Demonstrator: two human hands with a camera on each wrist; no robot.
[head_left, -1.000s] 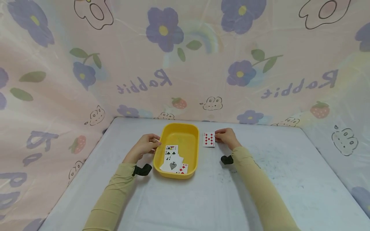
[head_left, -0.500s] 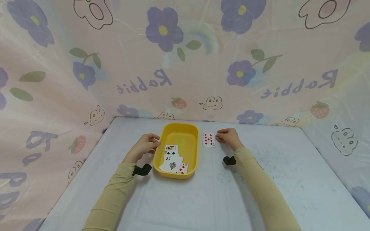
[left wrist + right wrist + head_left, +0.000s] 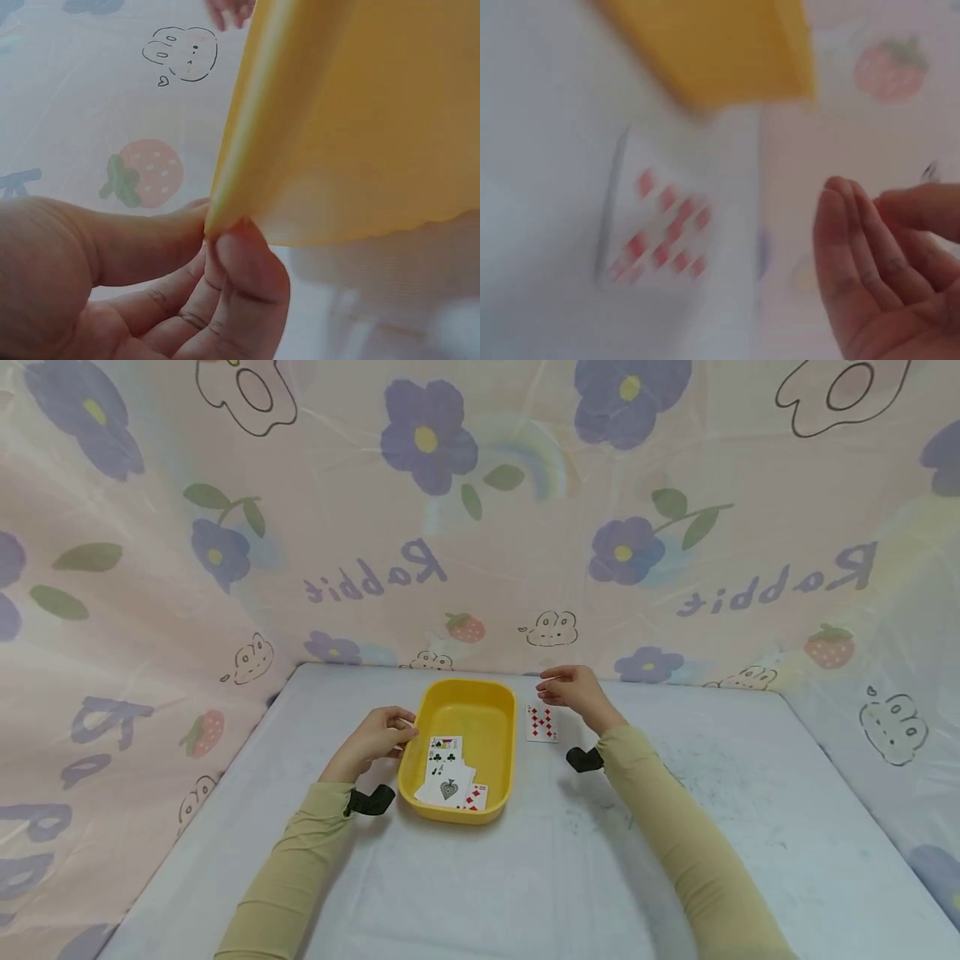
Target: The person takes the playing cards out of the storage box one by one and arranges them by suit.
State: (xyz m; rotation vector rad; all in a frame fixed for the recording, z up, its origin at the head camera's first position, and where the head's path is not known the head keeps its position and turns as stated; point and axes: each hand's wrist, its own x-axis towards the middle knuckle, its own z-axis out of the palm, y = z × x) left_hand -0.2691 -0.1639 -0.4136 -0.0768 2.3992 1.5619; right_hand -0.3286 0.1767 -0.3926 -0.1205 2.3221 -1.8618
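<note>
The left hand (image 3: pixel 375 743) pinches the left rim of a yellow plastic tray (image 3: pixel 468 714) between thumb and fingers, as the left wrist view shows up close. Inside the tray's near part lie several overlapping playing cards, with an ace of spades (image 3: pixel 448 788) on top. To the right of the tray, a face-up diamonds playing card (image 3: pixel 542 727) lies on the table; it is blurred in the right wrist view. Over that card's far edge hovers the right hand (image 3: pixel 579 695), fingers extended and holding nothing.
A white cloth covers the table (image 3: pixel 465 893). Printed fabric walls (image 3: pixel 480 568) with flowers and rabbits stand behind and at both sides. A black wrist-worn piece (image 3: pixel 371 800) sits on each forearm.
The right hand first touched the diamonds card's right edge, drew off it slightly to the right, then rose and moved left over its far edge. The left hand and tray stay put.
</note>
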